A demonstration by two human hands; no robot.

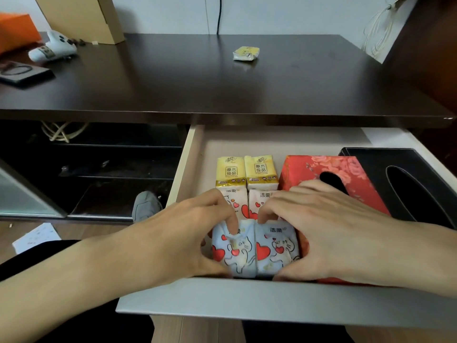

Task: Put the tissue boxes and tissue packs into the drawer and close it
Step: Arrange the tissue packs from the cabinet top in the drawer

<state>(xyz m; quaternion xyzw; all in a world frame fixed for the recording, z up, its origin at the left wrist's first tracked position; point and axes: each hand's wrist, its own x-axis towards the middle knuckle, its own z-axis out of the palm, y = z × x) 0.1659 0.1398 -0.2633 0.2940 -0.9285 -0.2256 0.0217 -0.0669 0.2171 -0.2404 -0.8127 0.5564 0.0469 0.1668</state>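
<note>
In the open pale drawer [188,154], the left hand [188,233] and right hand [321,233] are each pinching one soft blue plastic-wrapped tissue pack [232,253] [275,246], beside the rectangular red floral tissue box [329,174] and the black leather-look tissue box [405,179].

You can read print only on the tissue packs in the drawer [195,154]. The two yellow packs [231,173] at the back each carry a boxed 原木纯品 under the script brand 清风. The right white pack [262,203] behind your hands shows 洁柔, and the right blue pack [277,246] at the front shows 洁柔 too. The print on the yellow pack on the desk [246,53] is too small to read.
</note>
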